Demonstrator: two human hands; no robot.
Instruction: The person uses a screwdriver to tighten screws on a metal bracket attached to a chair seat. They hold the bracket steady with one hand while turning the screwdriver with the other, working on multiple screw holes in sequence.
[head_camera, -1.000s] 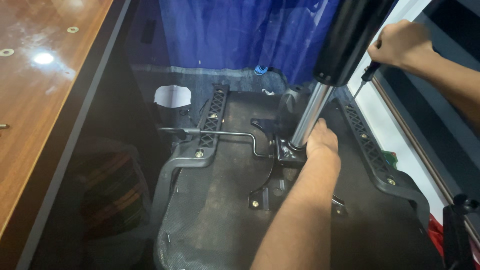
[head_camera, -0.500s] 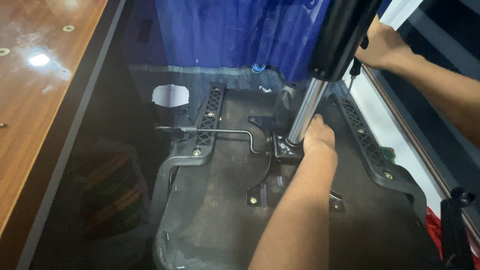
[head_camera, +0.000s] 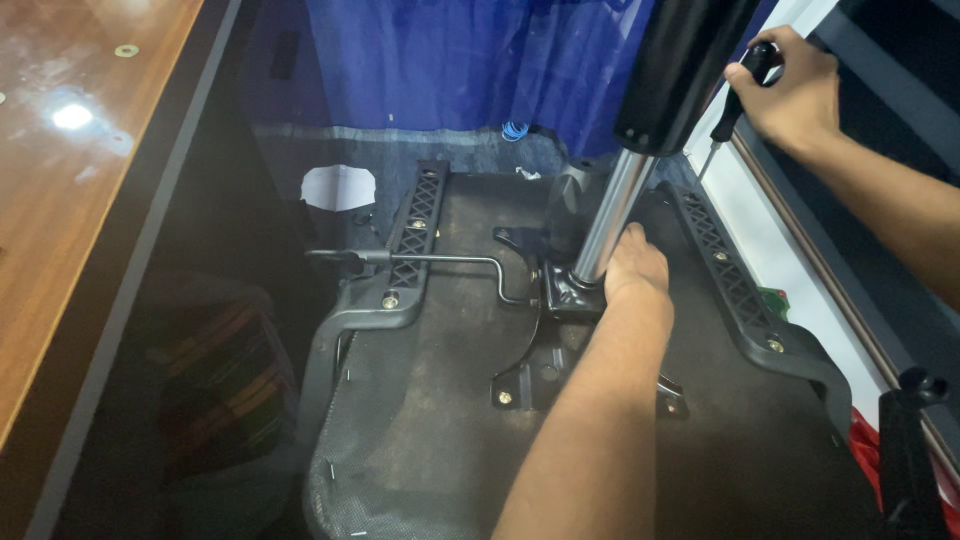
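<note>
Left hand: fingertips hidden behind the chrome gas-lift column, contact with the black bracket unclear; forearm cut by the bottom edge. Right hand: wraps the screwdriver handle, most of the handle hidden in the fist; shaft tip too thin and dark to see where it lands near the right armrest bracket. Black cylinder cut off by the top edge. Seat underside runs off the bottom edge. Striped cloth in deep shadow, shape unreadable. Black clamp at the right edge cropped.
</note>
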